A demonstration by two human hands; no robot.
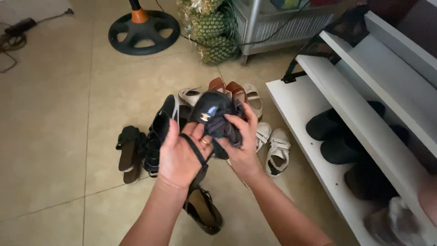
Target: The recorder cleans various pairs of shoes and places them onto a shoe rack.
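My left hand (180,152) grips a glossy black shoe (210,108) with a small metal buckle, its thin black strap running across my palm. My right hand (240,141) holds a dark crumpled cloth (224,127) pressed against the shoe's side. Both hands are raised above the tiled floor, over a pile of footwear. Straight below my left wrist lies another black strappy shoe (205,212) on the floor.
Black sandals (129,152) and black heels (159,130) lie left of my hands; white sandals (276,150) and brown-strapped sandals (227,86) lie behind. A white shoe cabinet (337,105) with dark shoes stands open on the right. A fan base (143,32) and pineapples (211,32) stand at the back.
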